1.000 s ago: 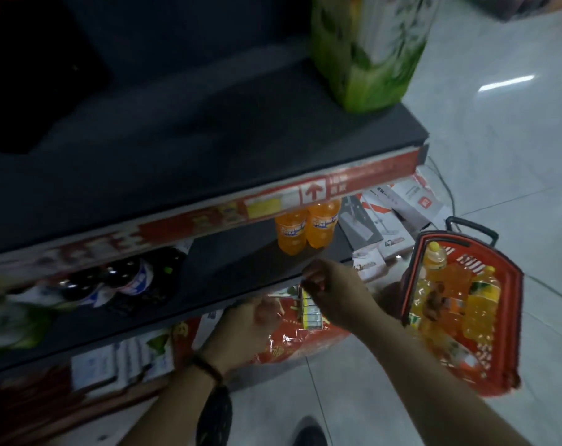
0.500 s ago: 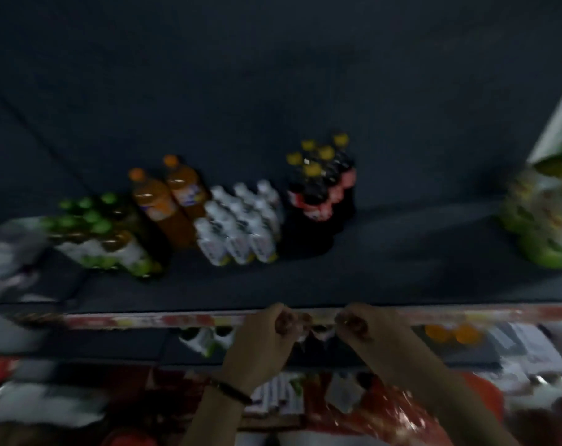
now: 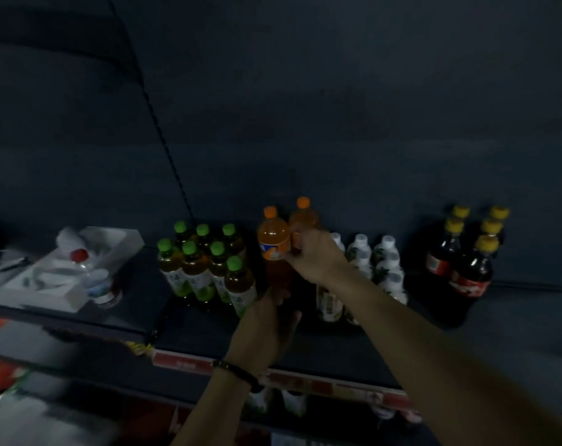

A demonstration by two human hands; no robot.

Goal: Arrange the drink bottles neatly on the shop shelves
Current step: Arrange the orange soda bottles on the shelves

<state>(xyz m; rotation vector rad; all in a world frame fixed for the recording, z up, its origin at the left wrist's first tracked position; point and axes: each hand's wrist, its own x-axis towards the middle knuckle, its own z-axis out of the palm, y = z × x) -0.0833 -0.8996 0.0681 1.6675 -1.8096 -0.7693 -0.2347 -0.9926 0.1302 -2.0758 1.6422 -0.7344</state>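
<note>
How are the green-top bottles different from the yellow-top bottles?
The green-top bottles hold see-through brown drink; the yellow-top bottles hold nearly black drink. The green-top bottles have pale green-and-white labels, the yellow-top bottles red ones. The green-top bottles look smaller and stand left of the orange bottles, where the right hand grips; the yellow-top bottles stand far right. Both groups stand upright on the same shelf.

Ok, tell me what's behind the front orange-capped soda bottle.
A second orange-capped soda bottle stands behind it; the right hand covers its lower body, so its base is hidden.
</note>
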